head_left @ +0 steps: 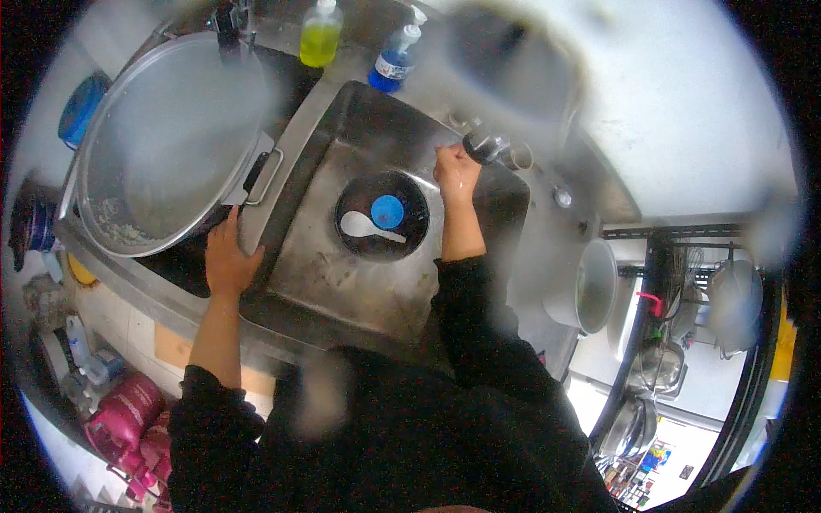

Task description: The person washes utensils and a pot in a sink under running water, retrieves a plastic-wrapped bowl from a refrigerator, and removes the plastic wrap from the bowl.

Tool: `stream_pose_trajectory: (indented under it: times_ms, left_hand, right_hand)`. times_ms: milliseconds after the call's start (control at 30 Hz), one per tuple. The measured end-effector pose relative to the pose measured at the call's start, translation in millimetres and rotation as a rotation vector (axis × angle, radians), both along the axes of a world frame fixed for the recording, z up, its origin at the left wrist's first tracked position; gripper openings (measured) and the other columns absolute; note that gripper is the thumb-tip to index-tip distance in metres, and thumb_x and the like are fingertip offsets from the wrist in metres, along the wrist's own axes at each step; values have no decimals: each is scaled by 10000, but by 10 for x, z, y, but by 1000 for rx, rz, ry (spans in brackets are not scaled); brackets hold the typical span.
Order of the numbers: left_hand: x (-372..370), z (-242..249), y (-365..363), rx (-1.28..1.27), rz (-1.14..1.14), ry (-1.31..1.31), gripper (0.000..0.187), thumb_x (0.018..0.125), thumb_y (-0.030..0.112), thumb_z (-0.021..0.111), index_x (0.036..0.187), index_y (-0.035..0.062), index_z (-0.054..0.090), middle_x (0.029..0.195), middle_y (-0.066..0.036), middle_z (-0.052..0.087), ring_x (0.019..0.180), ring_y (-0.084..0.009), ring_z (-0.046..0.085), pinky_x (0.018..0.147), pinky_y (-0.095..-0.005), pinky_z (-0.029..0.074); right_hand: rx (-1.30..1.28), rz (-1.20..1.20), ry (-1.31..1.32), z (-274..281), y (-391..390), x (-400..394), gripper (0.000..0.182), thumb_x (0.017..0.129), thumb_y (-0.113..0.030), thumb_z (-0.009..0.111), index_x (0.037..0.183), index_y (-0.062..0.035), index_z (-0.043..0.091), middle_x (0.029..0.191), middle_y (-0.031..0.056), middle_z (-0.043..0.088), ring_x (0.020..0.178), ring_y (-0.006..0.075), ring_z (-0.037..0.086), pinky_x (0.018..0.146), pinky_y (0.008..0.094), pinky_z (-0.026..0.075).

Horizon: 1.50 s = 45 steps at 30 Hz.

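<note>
My left hand [229,261] has its fingers stretched out, their tips at the rim of a large metal pot [171,145] near its side handle [267,178]. The pot fills the left sink basin, and a pale residue clings to its inner wall. My right hand [457,173] is closed above the far right part of the right basin [342,299], beside a dark shiny object [484,145] that I cannot name. What its fingers hold, if anything, is hidden. Below, a dark round bowl [355,244] contains a white spoon [366,227] and a blue disc [387,211].
A yellow-green soap bottle [319,38] and a blue pump bottle [394,64] stand behind the basins. At the right are a pale pot [584,286] and a rack [654,299] with hanging utensils. Red gas cylinders [126,415] stand lower left. Blurred spots hide parts of the view.
</note>
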<state>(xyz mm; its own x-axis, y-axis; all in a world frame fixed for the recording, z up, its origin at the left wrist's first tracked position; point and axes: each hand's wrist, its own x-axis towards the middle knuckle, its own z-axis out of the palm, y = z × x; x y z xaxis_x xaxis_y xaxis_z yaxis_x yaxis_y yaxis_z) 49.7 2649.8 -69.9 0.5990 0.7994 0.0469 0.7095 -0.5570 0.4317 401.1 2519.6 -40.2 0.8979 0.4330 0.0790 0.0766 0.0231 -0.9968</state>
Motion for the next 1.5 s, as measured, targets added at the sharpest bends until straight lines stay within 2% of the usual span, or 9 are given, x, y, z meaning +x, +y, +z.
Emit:
stream_pose_trajectory:
  times_ms: [267,367,433,500,667,800,900,1133,1500]
  left_hand:
    - [4,15,8,-54,32,65,815,608,241,694,1297,120,275,1115,-168,465,1043,-331,414,890,-409,355]
    - [4,1,8,-66,33,62,823,607,243,696,1300,123,270,1115,-168,464,1047,-329,411,889,-407,356]
    - [9,-3,14,-71,28,53,826,606,243,697,1302,126,267,1113,-167,465,1052,-328,409,891,-405,355]
    - [4,4,16,-67,20,46,829,606,241,697,1303,128,264,1109,-165,466,1056,-326,407,895,-403,353]
    - [19,19,10,-50,28,60,821,605,241,696,1300,129,273,1100,-162,470,1046,-328,413,901,-403,349]
    - [0,-39,33,-32,9,22,812,607,243,694,1296,127,281,1097,-164,470,1042,-335,415,902,-409,345]
    - [-11,-85,45,-39,11,13,808,608,238,692,1294,121,282,1093,-168,471,1037,-339,414,903,-413,341]
    - [35,-61,43,-35,8,46,808,601,233,697,1286,95,290,1067,-177,473,1022,-341,415,894,-418,338]
    - [107,-88,39,-12,-5,82,811,585,200,707,1271,34,308,1068,-178,470,1018,-334,408,899,-402,325]
  right_hand:
    - [-362,345,474,104,21,5,220,747,-194,590,725,21,550,561,92,533,496,184,557,412,302,424]
    - [-1113,1019,-960,-360,-25,306,255,723,-216,596,807,24,576,652,117,574,634,225,605,488,358,462]
    - [-1136,894,-682,-747,-52,464,251,730,-223,564,827,8,583,763,163,589,717,286,590,586,374,462]
    - [-1140,922,-1236,-1097,-58,730,245,745,-222,542,831,3,584,780,174,584,721,293,578,614,350,452]
    - [-974,730,-581,-537,4,308,255,799,-240,498,857,-5,581,764,128,588,745,227,557,661,339,421]
    - [-829,457,-202,-304,24,42,287,829,-226,436,972,-18,571,1018,195,556,914,346,538,802,404,426]
    - [-791,373,-217,-943,-19,170,369,813,-334,475,1004,-30,559,995,191,566,919,344,538,821,404,419]
    - [-1413,647,-468,-2258,-317,-88,407,760,-375,514,1064,-106,550,1137,136,506,1029,319,482,836,419,413]
    - [-1467,815,-751,-2491,-389,-193,305,772,-251,465,1052,-178,564,1102,93,540,1103,310,423,857,502,361]
